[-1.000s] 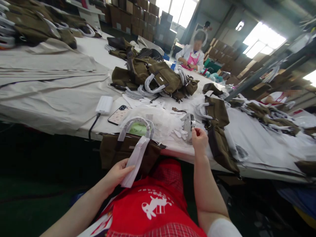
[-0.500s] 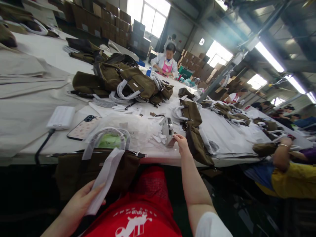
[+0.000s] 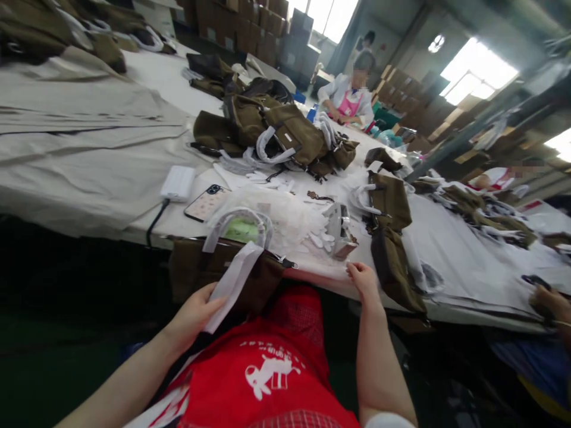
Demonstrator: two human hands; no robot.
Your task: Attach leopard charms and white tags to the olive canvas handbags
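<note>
My left hand [image 3: 200, 309] is closed around a white strip [image 3: 235, 285], which lies slantwise over the front of a dark olive bag [image 3: 196, 273]. That bag hangs at the table's front edge, its handle [image 3: 215, 233] wrapped in pale covering. My right hand [image 3: 363, 278] is pinched just in front of a small metal tape dispenser [image 3: 341, 232], apart from it; anything between the fingertips is too small to make out. Behind the bag lies clear plastic [image 3: 289, 223] with a green piece [image 3: 241, 229] by the handle.
A phone [image 3: 205, 202] and a white power bank [image 3: 177, 183] with a black cable lie at the left. Olive bags [image 3: 294, 134] are heaped behind, and more [image 3: 395, 261] lie at the right. A person [image 3: 348, 101] works across the table; another person's hand [image 3: 551, 303] is far right.
The view has turned left, shifting the scene rightward. My right hand has drawn back from the dispenser toward the table's edge. My left hand still holds the strip.
</note>
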